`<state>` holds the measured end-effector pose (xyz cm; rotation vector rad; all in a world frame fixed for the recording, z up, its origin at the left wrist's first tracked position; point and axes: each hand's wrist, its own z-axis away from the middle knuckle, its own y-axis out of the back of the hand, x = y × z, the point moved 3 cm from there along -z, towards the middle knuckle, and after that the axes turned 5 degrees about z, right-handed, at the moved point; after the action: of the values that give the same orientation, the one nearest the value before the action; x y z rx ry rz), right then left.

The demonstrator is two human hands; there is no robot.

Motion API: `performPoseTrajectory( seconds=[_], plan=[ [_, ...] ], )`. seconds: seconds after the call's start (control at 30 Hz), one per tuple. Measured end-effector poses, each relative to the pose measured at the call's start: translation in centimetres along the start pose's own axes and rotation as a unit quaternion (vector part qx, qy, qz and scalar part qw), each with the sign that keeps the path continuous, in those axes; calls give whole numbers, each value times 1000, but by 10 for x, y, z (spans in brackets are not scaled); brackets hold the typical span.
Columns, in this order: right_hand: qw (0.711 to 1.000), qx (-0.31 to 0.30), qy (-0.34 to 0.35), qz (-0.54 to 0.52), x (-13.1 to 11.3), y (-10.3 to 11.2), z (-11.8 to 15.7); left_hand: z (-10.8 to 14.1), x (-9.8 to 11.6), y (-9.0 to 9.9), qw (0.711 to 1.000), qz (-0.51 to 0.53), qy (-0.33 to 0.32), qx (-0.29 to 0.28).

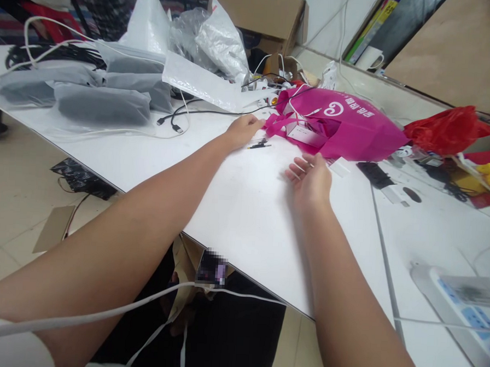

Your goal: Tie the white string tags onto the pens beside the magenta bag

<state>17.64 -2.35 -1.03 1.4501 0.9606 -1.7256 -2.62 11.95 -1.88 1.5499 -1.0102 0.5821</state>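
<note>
A magenta bag [363,129] with white print lies on its side on the white table [252,206], a white box [307,135] showing in its mouth. My left hand [244,131] is closed at the bag's handle, its fingertips pinching the magenta strap. My right hand [311,179] is just in front of the bag, palm turned inward, fingers apart and slightly curled, with nothing in it. Small dark thin pieces [259,144] lie on the table between the hands.
Grey plastic packages [101,107] and black cable ends [177,128] lie at the left. Behind are bubble wrap [223,37] and a cardboard box [258,11]. A red bag [449,130] is at the right, a white power strip [464,304] at the lower right. A white cable crosses the foreground.
</note>
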Motion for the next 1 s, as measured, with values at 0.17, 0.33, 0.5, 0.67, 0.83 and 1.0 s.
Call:
performPoseTrajectory(
  seconds=[0.17, 0.33, 0.5, 0.67, 0.83, 1.0],
  plan=[
    [972, 117, 156, 130, -22, 23, -8, 9, 2, -6, 995, -28, -39, -85],
    [915, 187, 202, 294, -32, 41, -14, 11, 2, -9, 987, -80, -90, -107],
    [842, 143, 209, 477, -36, 45, -7, 4, -3, -14, 989, -91, -96, -68],
    [778, 64, 181, 599, -23, 42, -3, 2, -5, -16, 989, -103, -93, -52],
    [757, 48, 183, 626, -15, 39, -3, 2, -5, -15, 988, -116, -91, -47],
    [747, 42, 165, 643, -15, 39, -1, 3, -3, -15, 990, -108, -83, -44]
  ],
)
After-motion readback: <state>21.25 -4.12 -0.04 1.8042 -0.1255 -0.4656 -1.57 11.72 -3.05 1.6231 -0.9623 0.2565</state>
